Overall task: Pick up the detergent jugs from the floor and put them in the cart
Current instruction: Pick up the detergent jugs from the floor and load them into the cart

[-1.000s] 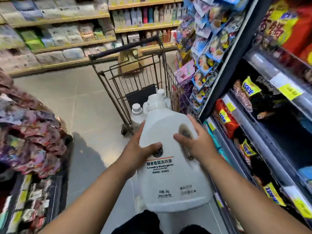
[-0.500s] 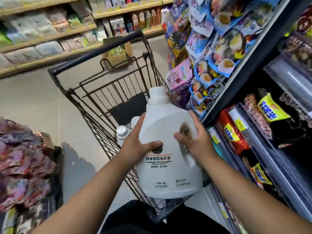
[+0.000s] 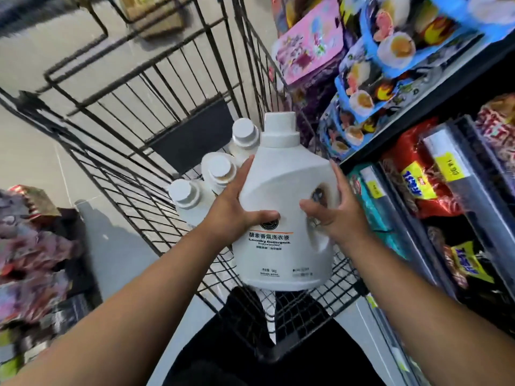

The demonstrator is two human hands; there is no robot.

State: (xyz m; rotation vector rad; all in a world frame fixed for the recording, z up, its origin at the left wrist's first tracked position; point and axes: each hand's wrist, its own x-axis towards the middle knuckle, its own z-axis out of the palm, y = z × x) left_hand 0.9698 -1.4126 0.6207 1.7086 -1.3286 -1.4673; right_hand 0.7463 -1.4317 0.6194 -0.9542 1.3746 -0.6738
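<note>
I hold a large white detergent jug [image 3: 281, 218] upright over the near end of the black wire cart [image 3: 117, 151]. My left hand [image 3: 237, 210] grips its left side with the thumb across the front label. My right hand [image 3: 331, 213] grips its right side by the handle hollow. Three more white jugs stand inside the cart behind and left of it: one [image 3: 185, 195] nearest, one [image 3: 220, 169] in the middle, one [image 3: 245, 135] farthest. Only their caps and shoulders show.
A shelf unit with snack packets [image 3: 418, 190] and hanging bags [image 3: 376, 65] runs close along the cart's right side. A low display of wrapped goods [image 3: 30, 246] stands at the left. Grey tiled floor [image 3: 36, 135] lies between and beyond. A cardboard box [image 3: 153, 15] sits past the cart.
I have stepped closer to the cart and carried the jug forward over its basket. The jugs inside now show from above. Both hands keep the same hold.
</note>
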